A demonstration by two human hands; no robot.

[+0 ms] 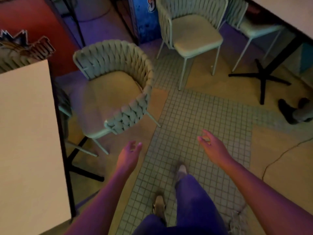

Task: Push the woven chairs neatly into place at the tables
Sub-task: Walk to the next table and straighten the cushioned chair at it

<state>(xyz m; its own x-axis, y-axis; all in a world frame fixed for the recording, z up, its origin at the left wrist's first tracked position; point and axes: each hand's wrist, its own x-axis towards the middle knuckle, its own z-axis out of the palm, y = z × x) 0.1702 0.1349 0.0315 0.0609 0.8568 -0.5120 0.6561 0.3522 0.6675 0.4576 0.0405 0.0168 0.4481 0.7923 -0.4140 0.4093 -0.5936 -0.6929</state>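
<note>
A pale green woven chair (116,85) stands angled beside the light table (25,133) at the left, its seat turned toward the table and partly out in the aisle. My left hand (129,153) hovers just below the chair's near armrest, fingers apart, touching nothing. My right hand (211,145) is held out over the tiled floor to the right, fingers loosely spread and empty. A second woven chair (191,31) stands farther back, out from the right table (281,7). A third chair (254,26) sits tucked under that right table.
The right table's black cross base (262,78) rests on the floor. Another person's dark shoes (294,111) show at the right edge. A blue cabinet (144,19) stands at the back. A tiled aisle (194,124) runs between the tables under my feet.
</note>
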